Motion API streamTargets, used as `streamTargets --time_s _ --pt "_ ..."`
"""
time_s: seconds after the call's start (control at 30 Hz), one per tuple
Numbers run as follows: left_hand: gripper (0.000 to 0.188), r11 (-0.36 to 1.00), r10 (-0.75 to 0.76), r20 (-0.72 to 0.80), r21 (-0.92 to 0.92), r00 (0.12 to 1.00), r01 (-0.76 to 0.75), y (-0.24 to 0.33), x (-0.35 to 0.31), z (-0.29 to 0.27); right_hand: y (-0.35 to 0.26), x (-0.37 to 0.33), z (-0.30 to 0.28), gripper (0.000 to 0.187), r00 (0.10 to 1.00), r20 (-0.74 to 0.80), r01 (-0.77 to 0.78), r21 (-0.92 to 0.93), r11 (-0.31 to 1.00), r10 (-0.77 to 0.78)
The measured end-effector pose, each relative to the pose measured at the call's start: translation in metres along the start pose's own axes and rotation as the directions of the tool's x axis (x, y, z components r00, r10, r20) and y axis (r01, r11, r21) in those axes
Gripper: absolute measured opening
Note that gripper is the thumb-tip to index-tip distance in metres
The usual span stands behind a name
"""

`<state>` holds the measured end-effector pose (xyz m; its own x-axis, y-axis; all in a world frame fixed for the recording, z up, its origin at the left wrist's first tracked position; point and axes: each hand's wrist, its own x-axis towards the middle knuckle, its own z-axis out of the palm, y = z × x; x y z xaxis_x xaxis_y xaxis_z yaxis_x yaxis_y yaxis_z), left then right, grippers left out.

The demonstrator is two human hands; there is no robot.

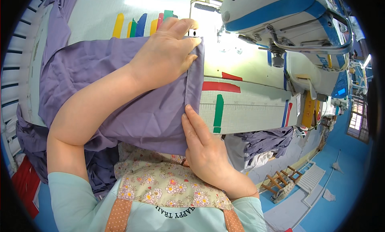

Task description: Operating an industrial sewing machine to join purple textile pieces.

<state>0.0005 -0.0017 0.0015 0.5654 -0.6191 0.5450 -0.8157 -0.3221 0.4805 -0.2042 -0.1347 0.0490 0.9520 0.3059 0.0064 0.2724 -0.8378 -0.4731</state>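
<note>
A piece of purple cloth (132, 120) lies over the sewing table, with a stitched, folded hem (194, 79) along its right edge. My left hand (170, 47) is at the far end of that hem, its bent thumb and fingers closed on the cloth corner. Lower on the same hem rests my right hand (206, 152). Its index and middle fingers are stretched out on the cloth; the other fingers are mostly hidden. Just right of my left hand is the sewing machine's lit plate (244, 59), under the white and blue machine head (276, 15).
Coloured tape strips mark the table, among them a red one (220, 86) and a green one (218, 111) over a printed ruler. More purple cloth (268, 144) is heaped below the table's right side. Wooden stools (280, 178) stand on the floor beyond.
</note>
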Motion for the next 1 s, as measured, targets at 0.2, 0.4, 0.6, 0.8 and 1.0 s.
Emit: streamTargets --time_s 0.2,0.4,0.6,0.8,1.0 --pt "0.034 0.995 0.019 0.159 0.098 0.987 -0.035 0.002 0.0 -0.009 -0.006 0.0 -0.004 0.064 0.997 0.034 -0.065 0.012 0.998 0.065" --pt "0.045 0.967 0.134 0.227 0.181 0.965 -0.177 0.008 -0.014 -0.02 0.0 -0.003 0.002 0.063 1.0 0.021 0.002 -0.007 1.0 -0.002" --pt "0.054 0.975 0.129 0.253 0.142 0.959 -0.169 0.006 -0.018 -0.024 0.002 -0.003 -0.001 0.075 0.999 0.014 0.031 0.029 0.999 -0.031" --pt "0.049 0.978 0.136 0.205 0.131 0.969 -0.165 0.008 -0.016 -0.016 -0.001 -0.003 -0.006 0.064 0.997 0.052 -0.05 0.039 0.998 0.048" --pt "0.047 0.978 0.164 0.193 0.097 0.968 -0.185 0.02 -0.007 0.001 0.011 -0.017 -0.003 0.063 0.999 -0.039 -0.02 0.022 1.0 0.021"
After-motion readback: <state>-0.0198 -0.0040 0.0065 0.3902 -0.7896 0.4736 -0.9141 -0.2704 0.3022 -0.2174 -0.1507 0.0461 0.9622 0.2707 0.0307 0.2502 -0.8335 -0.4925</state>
